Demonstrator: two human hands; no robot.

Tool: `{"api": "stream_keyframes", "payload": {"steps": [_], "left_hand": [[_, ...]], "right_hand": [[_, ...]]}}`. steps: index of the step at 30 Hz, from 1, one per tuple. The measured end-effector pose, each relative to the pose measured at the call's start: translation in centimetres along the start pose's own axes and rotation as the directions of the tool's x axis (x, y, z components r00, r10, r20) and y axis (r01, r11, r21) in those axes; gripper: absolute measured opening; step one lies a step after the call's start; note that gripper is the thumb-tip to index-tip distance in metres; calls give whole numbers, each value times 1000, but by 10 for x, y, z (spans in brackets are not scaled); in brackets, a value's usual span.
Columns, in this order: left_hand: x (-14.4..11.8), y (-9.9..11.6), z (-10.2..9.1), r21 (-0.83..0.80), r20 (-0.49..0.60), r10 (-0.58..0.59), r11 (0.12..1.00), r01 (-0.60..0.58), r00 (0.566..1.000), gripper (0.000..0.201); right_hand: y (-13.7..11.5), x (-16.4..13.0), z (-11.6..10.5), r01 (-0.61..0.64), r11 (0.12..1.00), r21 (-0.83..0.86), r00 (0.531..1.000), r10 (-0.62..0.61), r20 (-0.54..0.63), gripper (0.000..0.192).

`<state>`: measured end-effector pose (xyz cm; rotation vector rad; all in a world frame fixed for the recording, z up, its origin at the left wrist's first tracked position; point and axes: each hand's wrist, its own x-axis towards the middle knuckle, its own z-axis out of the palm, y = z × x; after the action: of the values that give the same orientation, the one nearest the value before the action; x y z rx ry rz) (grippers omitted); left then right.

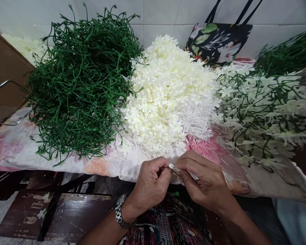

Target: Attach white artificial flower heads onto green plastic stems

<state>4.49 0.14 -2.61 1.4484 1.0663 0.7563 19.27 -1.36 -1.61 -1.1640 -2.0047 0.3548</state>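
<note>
My left hand (153,178), with a metal watch (120,211) on its wrist, is closed in a pinch. Facing it, my right hand (202,177) is closed too, thumb against forefinger. Between the two sets of fingertips shows a small white artificial flower piece (171,166), mostly hidden by the fingers. A bit of white sticks out under my right fingers. Just beyond my hands rises a heap of cream-white artificial flowers (165,92), with a bundle of thin white strands (197,117) on its right side. To the left lies a big pile of green plastic stems (84,81).
White flowers joined to green stems (265,112) are piled at the right, with more green stems (290,51) behind. A black floral bag (219,44) leans on the tiled wall. A cardboard box (9,64) stands left. A floral cloth (73,165) covers the table.
</note>
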Motion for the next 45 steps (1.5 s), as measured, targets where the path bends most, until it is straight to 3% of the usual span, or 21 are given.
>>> {"api": "stream_keyframes", "payload": {"steps": [4, 10, 13, 19, 36, 45], "left_hand": [[0, -1, 0, -51, -6, -26, 998, 25, 1000, 17], [-2, -1, -4, -251, 39, -71, 965, 79, 997, 18], [-4, -3, -5, -263, 20, -64, 963, 67, 998, 19], [-5, -1, -3, -202, -4, -27, 979, 26, 1000, 16], [-6, -2, 6, 22, -92, 74, 997, -73, 993, 18], [-4, -3, 4, 39, -83, 84, 996, -81, 993, 19]], "right_hand": [[3, -4, 0, 3, 1000, 8, 1000, -4, 16, 20], [2, -10, -12, -49, 996, 76, 998, 46, 34, 11], [0, -12, -18, -80, 994, 72, 997, 79, 16, 19], [-5, -11, -16, -47, 997, 64, 996, 52, -76, 7], [4, -16, 11, -26, 995, 91, 992, 37, -124, 14], [5, -17, 14, -49, 991, 124, 990, 64, -122, 14]]}}
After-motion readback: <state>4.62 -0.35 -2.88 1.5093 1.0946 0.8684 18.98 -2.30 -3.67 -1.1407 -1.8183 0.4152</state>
